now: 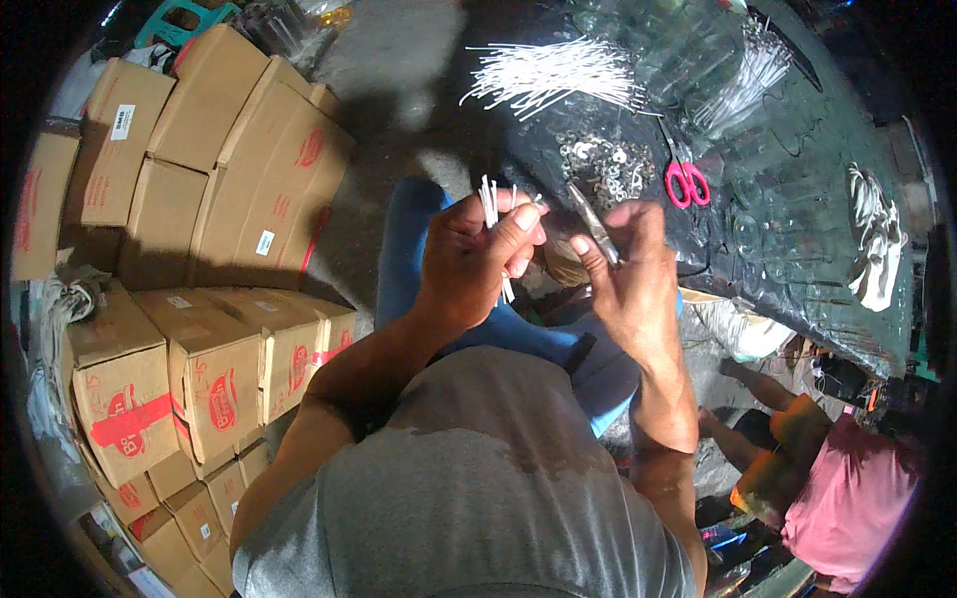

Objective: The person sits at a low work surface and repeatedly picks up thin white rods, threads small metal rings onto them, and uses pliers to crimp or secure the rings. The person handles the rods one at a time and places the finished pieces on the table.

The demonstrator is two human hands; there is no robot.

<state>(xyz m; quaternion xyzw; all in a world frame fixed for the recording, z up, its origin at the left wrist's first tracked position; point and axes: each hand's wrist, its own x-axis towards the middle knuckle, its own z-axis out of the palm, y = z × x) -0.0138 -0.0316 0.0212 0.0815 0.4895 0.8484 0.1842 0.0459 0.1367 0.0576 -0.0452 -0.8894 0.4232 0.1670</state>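
My left hand is closed round several thin white cords, whose ends stick out above and below the fingers. A small grey metal piece shows at its fingertips. Just to the right, my right hand grips metal pliers, their jaws pointing up and left, apart from the cords. Beyond the hands, a pile of small metal pieces lies on the dark table. A heap of long white cords is behind it. Scissors with pink handles rest to the right.
Clear glass vessels stand across the table, with another bundle of white cords among them. White cloth, perhaps gloves, lies at the right edge. Stacked cardboard boxes fill the left side. A person in a pink shirt is at lower right.
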